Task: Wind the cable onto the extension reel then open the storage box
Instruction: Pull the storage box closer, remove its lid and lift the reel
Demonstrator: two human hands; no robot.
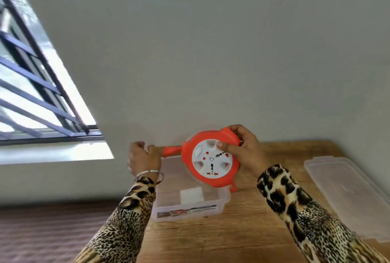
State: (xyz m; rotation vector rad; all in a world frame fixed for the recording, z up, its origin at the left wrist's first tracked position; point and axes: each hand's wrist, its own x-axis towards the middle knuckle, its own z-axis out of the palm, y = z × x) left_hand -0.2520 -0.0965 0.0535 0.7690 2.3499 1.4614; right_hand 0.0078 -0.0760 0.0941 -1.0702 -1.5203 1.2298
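While the orange extension reel (211,159) is held up in the air above the open storage box (190,197), its white socket face is turned toward the camera. The reel is gripped by the right hand (244,148) at its 2 o'clock edge: the fingers are curled over the orange rim and the thumb is pressed flat against the white face. An orange handle (171,150) is seen sticking out from the reel toward 9 o'clock, and its far end is enclosed by the left hand (142,156), whose fingers are curled round it. A small orange tab is seen at the reel's 5 o'clock edge. No loose cable can be made out; whether it is fully wound cannot be told from this view.

The storage box, of clear plastic, is set on the wooden table (249,229) directly below the reel, at 6 o'clock from it, with its top uncovered. A white piece (191,195) is seen inside it, and a printed label (186,210) is carried on its near wall. The clear lid (348,193) is laid flat on the table at 4 o'clock from the reel, well apart from the box. A metal bangle (150,175) is worn on the left wrist, and both arms are covered by leopard-print sleeves (304,216). A barred window (35,85) is seen at 10 o'clock, set in a plain grey wall (211,41).
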